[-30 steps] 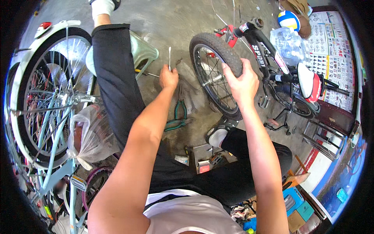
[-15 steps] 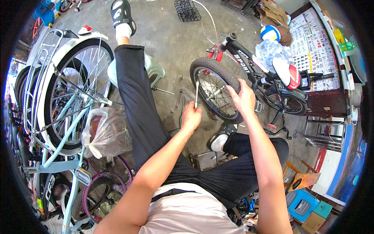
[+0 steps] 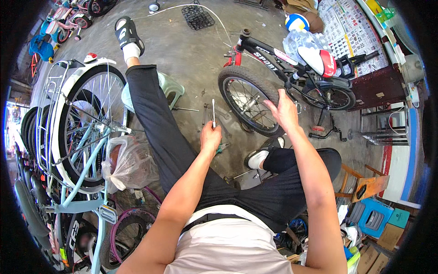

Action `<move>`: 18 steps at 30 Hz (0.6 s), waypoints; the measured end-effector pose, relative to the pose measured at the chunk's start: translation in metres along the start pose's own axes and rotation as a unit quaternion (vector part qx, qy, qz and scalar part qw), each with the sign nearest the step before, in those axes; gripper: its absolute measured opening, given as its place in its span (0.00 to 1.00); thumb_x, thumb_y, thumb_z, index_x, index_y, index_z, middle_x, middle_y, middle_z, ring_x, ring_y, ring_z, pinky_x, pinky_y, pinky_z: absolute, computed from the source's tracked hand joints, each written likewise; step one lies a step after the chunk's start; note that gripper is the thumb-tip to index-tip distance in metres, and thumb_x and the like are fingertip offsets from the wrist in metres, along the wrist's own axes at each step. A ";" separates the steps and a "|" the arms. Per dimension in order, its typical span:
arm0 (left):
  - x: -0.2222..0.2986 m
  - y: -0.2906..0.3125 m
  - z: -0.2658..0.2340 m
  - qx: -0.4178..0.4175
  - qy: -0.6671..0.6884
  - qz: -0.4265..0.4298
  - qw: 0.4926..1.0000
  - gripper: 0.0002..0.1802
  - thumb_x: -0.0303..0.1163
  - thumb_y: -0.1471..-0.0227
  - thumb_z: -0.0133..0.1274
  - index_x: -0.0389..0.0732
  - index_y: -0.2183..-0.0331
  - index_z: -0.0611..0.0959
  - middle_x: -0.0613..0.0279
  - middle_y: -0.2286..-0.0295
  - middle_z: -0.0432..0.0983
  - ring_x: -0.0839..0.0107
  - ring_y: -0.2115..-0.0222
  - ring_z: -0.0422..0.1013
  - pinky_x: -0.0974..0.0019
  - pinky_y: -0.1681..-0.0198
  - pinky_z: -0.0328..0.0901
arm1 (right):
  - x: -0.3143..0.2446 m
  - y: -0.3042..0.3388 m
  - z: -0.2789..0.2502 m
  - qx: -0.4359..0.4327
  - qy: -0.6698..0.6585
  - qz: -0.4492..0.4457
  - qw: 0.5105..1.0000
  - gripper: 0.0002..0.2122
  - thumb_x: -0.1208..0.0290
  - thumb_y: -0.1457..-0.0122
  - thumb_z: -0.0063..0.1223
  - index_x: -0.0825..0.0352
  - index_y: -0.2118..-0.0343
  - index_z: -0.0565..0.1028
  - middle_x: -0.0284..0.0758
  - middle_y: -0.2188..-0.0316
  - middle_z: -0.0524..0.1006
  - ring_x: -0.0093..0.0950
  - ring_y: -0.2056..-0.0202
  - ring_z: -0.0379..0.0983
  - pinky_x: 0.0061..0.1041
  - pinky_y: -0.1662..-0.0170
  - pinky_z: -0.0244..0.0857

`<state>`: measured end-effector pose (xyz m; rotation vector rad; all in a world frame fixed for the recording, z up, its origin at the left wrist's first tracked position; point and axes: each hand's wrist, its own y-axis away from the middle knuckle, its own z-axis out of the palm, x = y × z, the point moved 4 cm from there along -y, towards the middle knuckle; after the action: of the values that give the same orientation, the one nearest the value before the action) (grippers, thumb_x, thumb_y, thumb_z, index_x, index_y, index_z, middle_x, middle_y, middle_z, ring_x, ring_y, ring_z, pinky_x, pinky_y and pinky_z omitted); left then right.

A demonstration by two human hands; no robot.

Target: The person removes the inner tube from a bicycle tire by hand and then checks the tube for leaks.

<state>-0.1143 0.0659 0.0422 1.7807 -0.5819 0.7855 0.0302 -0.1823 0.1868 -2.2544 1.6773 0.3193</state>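
In my left hand [image 3: 211,138] is a slim silver metal tool [image 3: 213,112], held upright by its lower end; I cannot make out its exact kind. It stands apart from the small bicycle wheel [image 3: 250,78], to the left of its tyre. My right hand [image 3: 286,112] grips the right side of that tyre, thumb over the near face and fingers along the outer edge. The wheel leans by the front of a black children's bicycle [image 3: 268,55] with a red fork [image 3: 233,59]. Whether the wheel is joined to the fork cannot be seen.
A pale blue bicycle [image 3: 82,206] stands at left, beside a clear plastic bag [image 3: 132,164]. A pale green stool [image 3: 175,86] is behind my left leg. Loose tools [image 3: 207,114] lie on the floor. At lower right are a blue stool [image 3: 373,218] and wooden stool [image 3: 372,188]; a black basket [image 3: 197,17] lies far off.
My left hand has drawn the silver tool away from the wheel, left and toward me. My right hand stays on the tyre. The whole view has shifted a little.
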 end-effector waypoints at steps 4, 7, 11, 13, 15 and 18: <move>-0.001 0.011 0.009 -0.029 0.040 -0.050 0.998 0.23 0.34 0.39 0.50 0.43 0.43 0.74 0.64 0.77 0.72 0.75 0.82 0.65 0.66 0.84 0.56 | 0.011 0.010 -0.021 -0.028 0.043 0.016 0.999 0.25 0.55 0.41 0.64 0.67 0.52 0.66 0.52 0.59 0.79 0.53 0.58 0.78 0.47 0.58 0.72; 0.000 0.011 0.013 -0.031 0.069 -0.052 0.996 0.24 0.34 0.39 0.50 0.42 0.42 0.74 0.63 0.77 0.73 0.75 0.83 0.64 0.66 0.84 0.57 | 0.026 0.011 -0.024 -0.042 0.084 0.017 0.995 0.24 0.54 0.41 0.63 0.67 0.53 0.66 0.50 0.59 0.79 0.52 0.59 0.78 0.47 0.59 0.72; 0.009 0.019 0.014 -0.045 0.080 -0.081 0.993 0.24 0.34 0.39 0.50 0.40 0.43 0.75 0.63 0.76 0.74 0.74 0.83 0.65 0.66 0.82 0.60 | 0.030 0.009 -0.027 -0.068 0.116 0.028 0.991 0.24 0.54 0.41 0.63 0.66 0.53 0.67 0.48 0.61 0.80 0.50 0.60 0.79 0.46 0.60 0.72; 0.008 0.023 0.013 -0.039 0.080 -0.081 0.993 0.24 0.35 0.39 0.50 0.39 0.43 0.75 0.63 0.76 0.74 0.74 0.83 0.65 0.66 0.80 0.62 | 0.019 0.008 -0.030 -0.043 0.112 0.007 0.993 0.24 0.53 0.41 0.63 0.66 0.52 0.68 0.48 0.61 0.80 0.49 0.60 0.79 0.46 0.60 0.72; 0.000 0.014 0.017 -0.020 0.069 -0.056 0.996 0.25 0.35 0.40 0.51 0.38 0.42 0.74 0.62 0.75 0.75 0.74 0.81 0.67 0.65 0.80 0.63 | 0.005 0.003 -0.034 -0.028 0.101 -0.005 0.995 0.25 0.52 0.42 0.64 0.66 0.51 0.70 0.46 0.62 0.81 0.47 0.59 0.79 0.44 0.59 0.72; 0.003 0.016 0.019 -0.013 0.026 -0.047 0.998 0.26 0.35 0.40 0.51 0.37 0.41 0.73 0.62 0.74 0.75 0.75 0.79 0.69 0.64 0.78 0.64 | -0.003 -0.005 -0.036 -0.001 0.074 -0.022 0.997 0.27 0.52 0.43 0.65 0.65 0.50 0.69 0.45 0.63 0.81 0.47 0.59 0.79 0.42 0.59 0.72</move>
<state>-0.1192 0.0431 0.0496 1.7458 -0.4681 0.7538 0.0341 -0.1922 0.2214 -2.3638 1.6962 0.1470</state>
